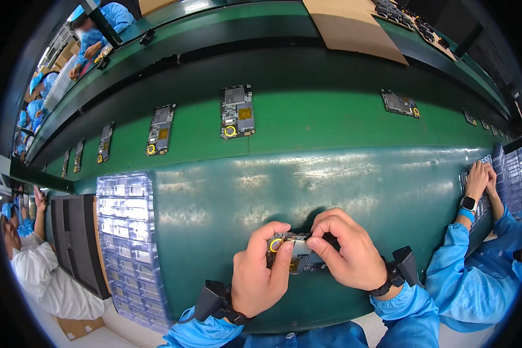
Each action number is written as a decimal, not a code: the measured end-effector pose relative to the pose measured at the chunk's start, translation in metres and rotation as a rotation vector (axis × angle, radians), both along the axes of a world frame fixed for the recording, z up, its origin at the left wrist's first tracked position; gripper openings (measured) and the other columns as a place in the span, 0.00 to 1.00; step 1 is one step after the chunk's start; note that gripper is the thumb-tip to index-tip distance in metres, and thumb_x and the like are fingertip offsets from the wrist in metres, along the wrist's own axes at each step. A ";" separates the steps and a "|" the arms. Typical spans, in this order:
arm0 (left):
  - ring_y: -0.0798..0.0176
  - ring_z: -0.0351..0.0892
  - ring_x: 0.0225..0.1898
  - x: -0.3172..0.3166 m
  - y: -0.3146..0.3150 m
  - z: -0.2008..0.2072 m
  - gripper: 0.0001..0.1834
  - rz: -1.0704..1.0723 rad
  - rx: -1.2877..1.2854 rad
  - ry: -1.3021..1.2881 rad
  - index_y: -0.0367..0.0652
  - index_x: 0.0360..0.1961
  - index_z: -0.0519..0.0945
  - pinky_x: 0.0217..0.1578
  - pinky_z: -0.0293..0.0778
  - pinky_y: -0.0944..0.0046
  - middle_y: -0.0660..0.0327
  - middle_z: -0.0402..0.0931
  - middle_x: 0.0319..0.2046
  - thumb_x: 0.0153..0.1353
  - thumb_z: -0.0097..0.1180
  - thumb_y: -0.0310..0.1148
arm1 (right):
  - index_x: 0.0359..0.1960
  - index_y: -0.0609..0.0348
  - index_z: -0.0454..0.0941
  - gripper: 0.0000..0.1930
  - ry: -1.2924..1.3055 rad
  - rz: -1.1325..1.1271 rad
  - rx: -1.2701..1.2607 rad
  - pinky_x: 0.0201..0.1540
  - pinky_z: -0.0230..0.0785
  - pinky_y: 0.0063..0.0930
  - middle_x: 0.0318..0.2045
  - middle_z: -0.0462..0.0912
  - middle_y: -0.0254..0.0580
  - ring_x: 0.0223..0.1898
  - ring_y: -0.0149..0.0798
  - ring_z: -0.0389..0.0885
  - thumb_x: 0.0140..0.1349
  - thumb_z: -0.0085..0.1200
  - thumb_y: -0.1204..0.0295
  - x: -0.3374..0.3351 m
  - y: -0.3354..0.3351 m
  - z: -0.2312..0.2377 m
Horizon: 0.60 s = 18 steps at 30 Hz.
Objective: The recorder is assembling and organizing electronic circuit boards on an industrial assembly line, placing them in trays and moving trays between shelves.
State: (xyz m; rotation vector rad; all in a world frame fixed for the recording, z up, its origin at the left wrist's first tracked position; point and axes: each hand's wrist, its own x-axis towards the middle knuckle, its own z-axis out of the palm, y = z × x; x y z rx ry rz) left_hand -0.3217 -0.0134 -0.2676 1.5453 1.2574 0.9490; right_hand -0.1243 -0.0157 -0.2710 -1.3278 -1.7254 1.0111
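A small dark circuit board (300, 257) with a silver shield and a yellow ring is between my two hands, just above the green work mat. My left hand (260, 267) pinches its left end by the yellow ring, thumb on the face and index finger at the far edge. At the upper right part of the board, my right hand (349, 249) has thumb and bent index finger closed on the edge. My fingers hide part of the board and whatever small piece may lie under the right fingertips.
On the green conveyor belt (313, 119) lie several similar boards, the nearest a circuit board (238, 111) ahead. Clear plastic trays (127, 243) are stacked left, beside a black foam case (78, 238). A co-worker's hands (480, 178) work at the right. Cardboard (354, 29) rests on the shelf above.
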 end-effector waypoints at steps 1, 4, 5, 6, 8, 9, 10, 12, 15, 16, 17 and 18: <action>0.70 0.84 0.35 0.000 0.001 0.001 0.14 -0.004 -0.014 0.005 0.36 0.55 0.75 0.36 0.78 0.68 0.57 0.85 0.34 0.70 0.58 0.25 | 0.40 0.62 0.75 0.08 -0.005 -0.004 -0.002 0.44 0.75 0.37 0.42 0.78 0.48 0.42 0.51 0.81 0.66 0.63 0.75 0.000 0.000 -0.001; 0.72 0.81 0.34 0.000 0.004 -0.001 0.14 -0.013 -0.041 0.020 0.36 0.55 0.75 0.37 0.78 0.68 0.58 0.84 0.33 0.70 0.58 0.25 | 0.40 0.62 0.75 0.08 -0.025 -0.016 0.007 0.43 0.75 0.37 0.42 0.79 0.48 0.41 0.51 0.81 0.66 0.63 0.75 -0.002 0.000 -0.004; 0.72 0.81 0.34 0.000 0.005 -0.001 0.14 -0.015 -0.041 0.019 0.36 0.55 0.75 0.37 0.78 0.68 0.58 0.84 0.33 0.70 0.58 0.25 | 0.40 0.61 0.75 0.08 -0.040 -0.024 0.017 0.42 0.75 0.37 0.41 0.79 0.48 0.41 0.51 0.81 0.66 0.63 0.76 -0.002 0.000 -0.005; 0.72 0.80 0.35 -0.001 0.005 -0.001 0.14 -0.015 -0.057 0.009 0.36 0.55 0.75 0.37 0.77 0.69 0.59 0.83 0.34 0.70 0.58 0.25 | 0.40 0.61 0.75 0.08 -0.038 -0.024 0.016 0.42 0.75 0.37 0.41 0.79 0.48 0.41 0.51 0.81 0.66 0.63 0.76 -0.003 0.000 -0.005; 0.72 0.79 0.35 -0.002 0.006 -0.002 0.14 -0.016 -0.075 0.000 0.36 0.55 0.75 0.37 0.77 0.69 0.60 0.82 0.34 0.71 0.58 0.24 | 0.41 0.60 0.76 0.09 -0.061 -0.042 0.018 0.40 0.75 0.37 0.40 0.79 0.47 0.39 0.50 0.82 0.65 0.64 0.75 -0.005 -0.001 -0.006; 0.72 0.79 0.36 -0.002 0.006 -0.002 0.14 -0.015 -0.086 -0.033 0.36 0.56 0.75 0.37 0.77 0.69 0.59 0.82 0.35 0.71 0.57 0.24 | 0.41 0.60 0.76 0.09 -0.060 -0.042 0.016 0.40 0.75 0.37 0.40 0.79 0.47 0.39 0.50 0.82 0.65 0.64 0.75 -0.005 -0.001 -0.006; 0.72 0.79 0.37 -0.002 0.005 -0.002 0.14 -0.014 -0.096 -0.067 0.36 0.56 0.74 0.37 0.76 0.69 0.59 0.82 0.37 0.71 0.57 0.24 | 0.42 0.60 0.77 0.09 -0.037 -0.024 0.045 0.40 0.76 0.36 0.39 0.80 0.46 0.38 0.49 0.83 0.65 0.65 0.75 -0.003 0.000 -0.008; 0.68 0.83 0.36 -0.005 0.005 -0.011 0.15 -0.015 -0.085 -0.089 0.38 0.57 0.74 0.36 0.78 0.66 0.57 0.83 0.35 0.71 0.57 0.25 | 0.43 0.60 0.77 0.10 -0.013 -0.006 0.077 0.39 0.77 0.35 0.39 0.81 0.46 0.37 0.47 0.84 0.64 0.65 0.75 -0.001 0.000 -0.009; 0.64 0.87 0.34 -0.007 0.005 -0.015 0.15 -0.021 -0.053 -0.102 0.39 0.58 0.74 0.35 0.80 0.64 0.55 0.85 0.34 0.72 0.57 0.26 | 0.46 0.59 0.78 0.13 0.087 0.005 -0.109 0.38 0.77 0.30 0.38 0.84 0.43 0.38 0.41 0.86 0.64 0.67 0.74 0.002 0.000 -0.009; 0.65 0.86 0.34 -0.008 0.005 -0.014 0.15 -0.025 -0.036 -0.093 0.39 0.58 0.74 0.35 0.79 0.64 0.55 0.85 0.34 0.72 0.57 0.26 | 0.48 0.60 0.78 0.14 0.141 0.020 -0.195 0.38 0.77 0.28 0.38 0.86 0.43 0.38 0.37 0.87 0.64 0.67 0.74 0.002 0.001 -0.008; 0.65 0.86 0.34 -0.008 0.006 -0.014 0.15 -0.025 -0.035 -0.091 0.39 0.58 0.74 0.35 0.79 0.64 0.55 0.85 0.34 0.72 0.57 0.26 | 0.49 0.60 0.78 0.15 0.195 0.035 -0.282 0.38 0.77 0.26 0.37 0.87 0.42 0.38 0.34 0.87 0.63 0.68 0.74 0.003 0.001 -0.008; 0.65 0.86 0.34 -0.008 0.006 -0.015 0.15 -0.032 -0.025 -0.103 0.39 0.58 0.74 0.35 0.79 0.64 0.55 0.85 0.33 0.72 0.57 0.25 | 0.49 0.60 0.78 0.15 0.194 0.032 -0.280 0.38 0.77 0.26 0.37 0.87 0.42 0.38 0.34 0.87 0.63 0.68 0.74 0.003 0.001 -0.008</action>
